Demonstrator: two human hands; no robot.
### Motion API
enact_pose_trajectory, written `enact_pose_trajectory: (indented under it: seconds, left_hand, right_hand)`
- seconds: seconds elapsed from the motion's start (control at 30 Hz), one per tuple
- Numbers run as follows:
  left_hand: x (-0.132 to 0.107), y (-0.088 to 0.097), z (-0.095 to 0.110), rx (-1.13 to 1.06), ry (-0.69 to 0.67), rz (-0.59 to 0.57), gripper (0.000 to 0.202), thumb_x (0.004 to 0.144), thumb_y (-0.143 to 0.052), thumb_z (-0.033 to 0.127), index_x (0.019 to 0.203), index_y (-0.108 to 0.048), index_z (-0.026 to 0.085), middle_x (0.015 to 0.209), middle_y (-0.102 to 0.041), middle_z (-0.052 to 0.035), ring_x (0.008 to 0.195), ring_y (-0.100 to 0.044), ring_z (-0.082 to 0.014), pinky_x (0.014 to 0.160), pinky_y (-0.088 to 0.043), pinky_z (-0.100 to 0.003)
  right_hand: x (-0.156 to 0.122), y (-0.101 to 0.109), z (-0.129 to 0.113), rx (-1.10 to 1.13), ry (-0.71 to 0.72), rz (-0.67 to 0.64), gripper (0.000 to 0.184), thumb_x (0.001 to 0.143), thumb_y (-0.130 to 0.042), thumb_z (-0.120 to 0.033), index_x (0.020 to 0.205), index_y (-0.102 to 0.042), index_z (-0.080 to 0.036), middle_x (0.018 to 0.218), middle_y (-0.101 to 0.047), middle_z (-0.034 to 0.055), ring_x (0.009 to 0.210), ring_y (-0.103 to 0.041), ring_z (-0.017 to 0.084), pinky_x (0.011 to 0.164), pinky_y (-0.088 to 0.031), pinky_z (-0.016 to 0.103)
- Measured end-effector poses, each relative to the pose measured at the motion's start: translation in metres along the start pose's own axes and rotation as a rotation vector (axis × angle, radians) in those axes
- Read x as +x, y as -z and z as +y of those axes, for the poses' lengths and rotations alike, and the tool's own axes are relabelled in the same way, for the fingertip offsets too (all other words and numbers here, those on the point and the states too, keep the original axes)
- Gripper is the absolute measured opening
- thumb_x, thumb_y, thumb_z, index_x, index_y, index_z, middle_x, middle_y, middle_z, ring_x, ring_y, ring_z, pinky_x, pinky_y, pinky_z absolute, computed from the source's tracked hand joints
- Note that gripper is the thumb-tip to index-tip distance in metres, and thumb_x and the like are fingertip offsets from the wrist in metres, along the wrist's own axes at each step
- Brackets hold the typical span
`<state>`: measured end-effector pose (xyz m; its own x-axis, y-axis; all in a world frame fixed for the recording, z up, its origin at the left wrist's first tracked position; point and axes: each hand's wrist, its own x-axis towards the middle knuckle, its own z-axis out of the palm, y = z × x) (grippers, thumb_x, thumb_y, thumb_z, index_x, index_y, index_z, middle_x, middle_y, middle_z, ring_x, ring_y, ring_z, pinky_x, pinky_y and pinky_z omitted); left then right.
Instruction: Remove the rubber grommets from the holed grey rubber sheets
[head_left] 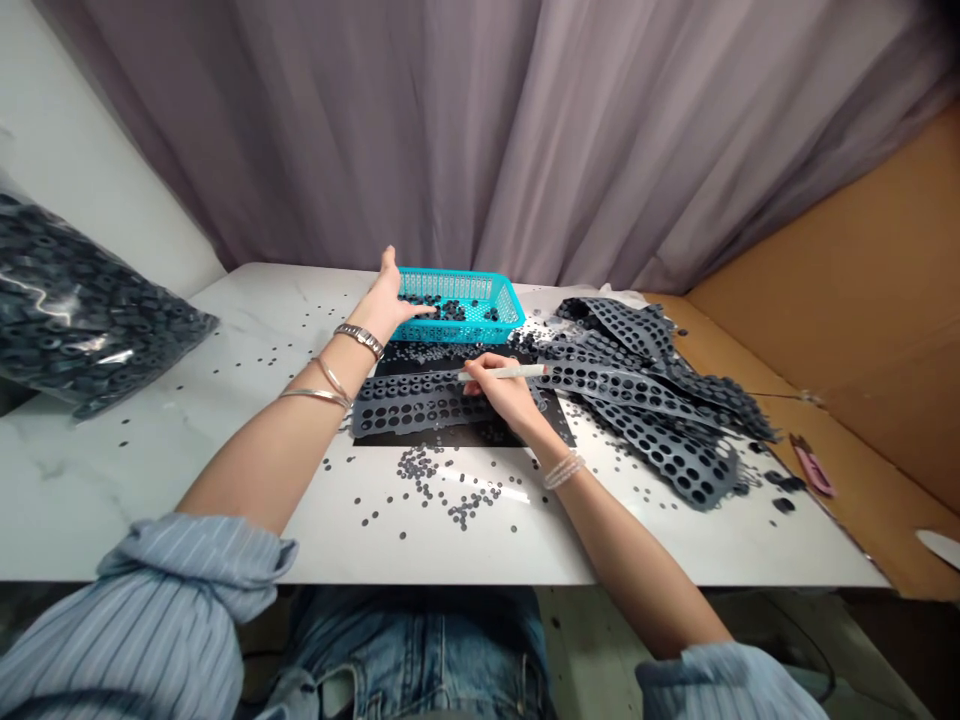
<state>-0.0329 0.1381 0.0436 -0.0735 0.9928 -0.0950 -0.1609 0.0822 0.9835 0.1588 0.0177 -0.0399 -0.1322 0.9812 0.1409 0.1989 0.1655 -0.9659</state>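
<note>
Turquoise basket (491,331) is at the left hand (393,298), whether gripped I cannot tell; the right hand (501,386) grasps a white pen (525,371).

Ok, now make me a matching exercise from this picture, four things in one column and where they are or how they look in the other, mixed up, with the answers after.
Things:
1. basket
2. white pen
3. clear bag
4. pink tool

Places and looks:
A. held in the right hand
B. on the brown surface at the picture's right
C. turquoise, beside the left hand
D. at the picture's left, with many dark pieces inside

Pairs: 1-C, 2-A, 3-D, 4-B
</note>
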Motion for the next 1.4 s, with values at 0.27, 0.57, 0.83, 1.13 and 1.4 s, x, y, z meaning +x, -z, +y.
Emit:
enact_pose_trajectory:
  seconds: [0.27,0.57,0.83,1.13,1.4]
  left_hand:
    - [-0.083,0.036,-0.049,0.768,-0.368,-0.301,0.017,0.076,-0.07,0.032,0.086,-0.075,0.019,0.094,-0.068,-0.0087,0.093,-0.059,-0.0225,0.088,-0.047,-0.036]
    - [-0.11,0.033,-0.063,1.43,-0.592,-0.361,0.027,0.084,-0.06,0.027,0.105,-0.075,0.017,0.097,-0.056,-0.0105,0.099,-0.048,-0.0289,0.09,-0.041,-0.041]
    - [-0.111,0.028,-0.067,1.483,-0.593,-0.316,0.022,0.083,-0.058,0.024,0.096,-0.073,0.017,0.101,-0.058,-0.0114,0.101,-0.049,-0.0291,0.089,-0.041,-0.04]
    - [-0.103,0.033,-0.065,1.312,-0.544,-0.423,0.015,0.079,-0.057,0.017,0.078,-0.072,0.017,0.093,-0.063,-0.0089,0.098,-0.056,-0.0256,0.088,-0.045,-0.036]
    - [-0.098,0.062,-0.041,0.419,-0.124,-0.222,0.014,0.075,-0.076,0.027,0.083,-0.073,0.016,0.085,-0.072,-0.0074,0.081,-0.063,-0.0171,0.07,-0.047,-0.028]
  right_hand:
    - [-0.003,-0.014,-0.002,-0.087,0.004,-0.104,0.023,0.086,-0.057,-0.034,0.073,-0.063,-0.017,0.066,-0.07,0.0047,0.06,-0.064,0.014,0.059,-0.048,0.023]
    - [-0.005,-0.02,-0.004,-0.231,0.079,-0.108,0.025,0.086,-0.057,-0.036,0.074,-0.066,-0.016,0.068,-0.07,0.0037,0.06,-0.061,0.013,0.055,-0.041,0.023]
    - [-0.008,-0.024,-0.014,-0.361,0.11,-0.09,0.026,0.086,-0.057,-0.032,0.066,-0.064,-0.017,0.063,-0.067,0.0013,0.056,-0.05,0.011,0.055,-0.033,0.024]
    - [-0.006,-0.027,-0.022,-0.393,0.095,-0.082,0.023,0.086,-0.057,-0.025,0.065,-0.063,-0.016,0.061,-0.066,0.0017,0.055,-0.051,0.011,0.057,-0.035,0.024]
    - [-0.005,-0.027,-0.011,-0.234,0.008,-0.061,0.023,0.085,-0.059,-0.031,0.068,-0.065,-0.016,0.064,-0.069,0.0037,0.053,-0.055,0.011,0.052,-0.039,0.022]
